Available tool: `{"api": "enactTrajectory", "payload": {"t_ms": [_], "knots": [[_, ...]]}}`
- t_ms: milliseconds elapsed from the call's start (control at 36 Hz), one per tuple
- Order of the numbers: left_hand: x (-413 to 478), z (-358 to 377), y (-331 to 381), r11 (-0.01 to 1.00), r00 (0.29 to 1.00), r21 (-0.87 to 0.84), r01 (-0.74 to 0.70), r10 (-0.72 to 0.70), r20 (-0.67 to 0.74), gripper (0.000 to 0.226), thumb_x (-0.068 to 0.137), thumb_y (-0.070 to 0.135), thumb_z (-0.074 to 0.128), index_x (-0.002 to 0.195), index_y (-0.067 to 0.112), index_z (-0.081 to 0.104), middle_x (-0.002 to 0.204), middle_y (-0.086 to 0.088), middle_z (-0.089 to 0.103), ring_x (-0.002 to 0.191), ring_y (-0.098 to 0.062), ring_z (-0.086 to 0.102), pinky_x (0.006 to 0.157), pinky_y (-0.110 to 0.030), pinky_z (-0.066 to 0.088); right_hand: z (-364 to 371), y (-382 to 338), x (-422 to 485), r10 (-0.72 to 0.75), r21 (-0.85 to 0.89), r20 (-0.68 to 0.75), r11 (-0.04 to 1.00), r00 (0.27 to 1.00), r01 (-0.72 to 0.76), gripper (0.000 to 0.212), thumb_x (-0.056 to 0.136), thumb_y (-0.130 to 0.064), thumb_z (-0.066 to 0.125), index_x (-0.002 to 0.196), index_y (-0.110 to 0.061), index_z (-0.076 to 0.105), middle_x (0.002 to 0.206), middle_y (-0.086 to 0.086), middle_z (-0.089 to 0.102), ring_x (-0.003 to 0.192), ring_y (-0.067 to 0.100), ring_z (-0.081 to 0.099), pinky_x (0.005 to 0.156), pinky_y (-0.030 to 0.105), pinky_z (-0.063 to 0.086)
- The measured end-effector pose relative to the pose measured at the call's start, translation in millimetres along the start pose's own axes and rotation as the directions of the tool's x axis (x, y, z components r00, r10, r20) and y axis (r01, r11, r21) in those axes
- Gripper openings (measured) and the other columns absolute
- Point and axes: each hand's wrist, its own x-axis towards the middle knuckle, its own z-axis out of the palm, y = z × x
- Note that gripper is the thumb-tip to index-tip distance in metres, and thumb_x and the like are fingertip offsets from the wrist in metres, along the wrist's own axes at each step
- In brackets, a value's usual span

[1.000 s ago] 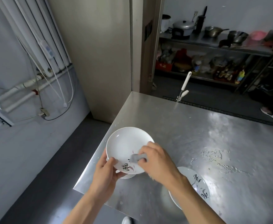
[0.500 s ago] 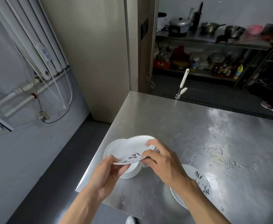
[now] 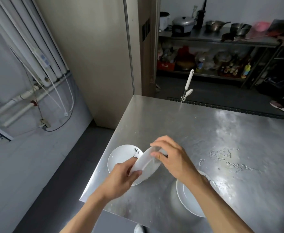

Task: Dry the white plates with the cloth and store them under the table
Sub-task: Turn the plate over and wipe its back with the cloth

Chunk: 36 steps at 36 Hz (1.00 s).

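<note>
White glazed plate (image 3: pixel 146 163), stiff, breakable and probably slick while damp, tilts over the near left corner of the table (image 3: pixel 196 132), my left hand (image 3: pixel 121 179) pinching its near rim, my right hand (image 3: pixel 174 159) curled over its far rim.

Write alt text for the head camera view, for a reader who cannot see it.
The left hand and right hand grip a tilted white plate above a marked plate near the corner of a steel table. A third plate lies to the right, partly under the right forearm.
</note>
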Motion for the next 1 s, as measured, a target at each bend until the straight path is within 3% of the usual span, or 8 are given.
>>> {"api": "enactTrajectory", "payload": {"t_ms": [111,194,278,389,556,667,806,1000], "knots": [[-6.6,16.4,13.9,0.819,0.986,-0.551,0.158,-0.156,0.051,0.027,0.104,0.020,0.064,0.131,0.024,0.067,0.111,-0.003,0.077,0.101,-0.022,0.075,0.077,-0.038,0.063,19.2,-0.3,-6.9,0.192,0.116,-0.144,0.978,0.971,-0.176,0.005,0.096,-0.025,0.067,0.100,-0.023,0.065,0.113,-0.009,0.043,0.107,-0.005,0.053,0.095,0.007,0.036],[-7.9,30.8,19.0,0.662,0.963,-0.715,0.224,-0.263,0.058,0.036,0.104,0.023,0.065,0.140,0.028,0.063,0.125,-0.017,0.074,0.115,-0.036,0.072,0.082,-0.045,0.062,32.7,-3.0,-14.4,0.231,0.123,-0.059,0.967,0.971,-0.222,0.010,0.096,-0.029,0.068,0.102,-0.022,0.067,0.113,-0.011,0.048,0.106,-0.004,0.056,0.094,0.012,0.040],[-5.4,36.8,19.6,0.520,0.932,-0.823,0.229,-0.360,0.032,0.032,0.102,0.021,0.066,0.134,0.023,0.068,0.127,-0.021,0.072,0.115,-0.039,0.071,0.082,-0.043,0.061,32.9,-5.1,-26.4,0.118,0.113,0.109,0.985,0.987,-0.130,0.013,0.094,-0.036,0.068,0.102,-0.026,0.070,0.108,-0.019,0.057,0.103,0.002,0.060,0.089,0.015,0.045],[-2.7,31.1,13.0,0.424,0.898,-0.880,0.215,-0.439,0.008,0.031,0.102,0.016,0.061,0.133,0.020,0.068,0.127,-0.021,0.072,0.113,-0.039,0.072,0.081,-0.043,0.063,18.1,11.3,-35.2,0.180,0.097,0.195,0.975,0.964,-0.201,0.006,0.090,-0.026,0.074,0.094,-0.022,0.074,0.103,-0.016,0.061,0.090,-0.004,0.062,0.078,0.008,0.041],[-5.2,33.7,19.7,0.410,0.924,-0.875,0.259,-0.369,0.100,0.037,0.096,0.021,0.072,0.133,0.025,0.069,0.130,-0.019,0.071,0.110,-0.031,0.073,0.081,-0.041,0.062,20.5,13.2,-14.8,0.284,0.008,-0.046,0.959,0.958,-0.284,0.006,0.092,-0.020,0.074,0.095,-0.016,0.077,0.109,-0.003,0.050,0.096,0.008,0.057,0.088,0.011,0.039],[2.2,42.2,28.5,0.410,0.937,-0.879,0.242,-0.334,0.102,0.035,0.099,0.021,0.069,0.134,0.023,0.069,0.131,-0.019,0.071,0.113,-0.032,0.072,0.085,-0.043,0.062,28.4,-4.5,-13.3,0.163,0.000,-0.016,0.987,0.986,-0.163,0.014,0.093,-0.035,0.068,0.102,-0.025,0.074,0.102,-0.010,0.053,0.093,0.009,0.060,0.083,0.031,0.052],[11.9,40.8,26.9,0.389,0.917,-0.897,0.208,-0.396,0.041,0.041,0.091,0.023,0.068,0.132,0.020,0.068,0.129,-0.020,0.071,0.107,-0.030,0.072,0.089,-0.047,0.057,4.8,11.3,-29.2,0.144,-0.042,0.005,0.989,0.990,-0.144,0.015,0.090,-0.031,0.075,0.103,-0.024,0.077,0.097,-0.011,0.060,0.092,0.010,0.062,0.083,0.033,0.052],[13.0,45.5,26.1,0.350,0.930,-0.900,0.258,-0.342,0.133,0.039,0.094,0.021,0.066,0.132,0.028,0.071,0.134,-0.013,0.071,0.110,-0.024,0.071,0.086,-0.039,0.063,-34.2,43.4,-46.9,0.506,0.177,-0.356,0.862,0.785,-0.475,0.006,0.090,-0.019,0.076,0.096,-0.019,0.074,0.097,-0.005,0.069,0.093,0.011,0.066,0.084,0.026,0.051]]}}
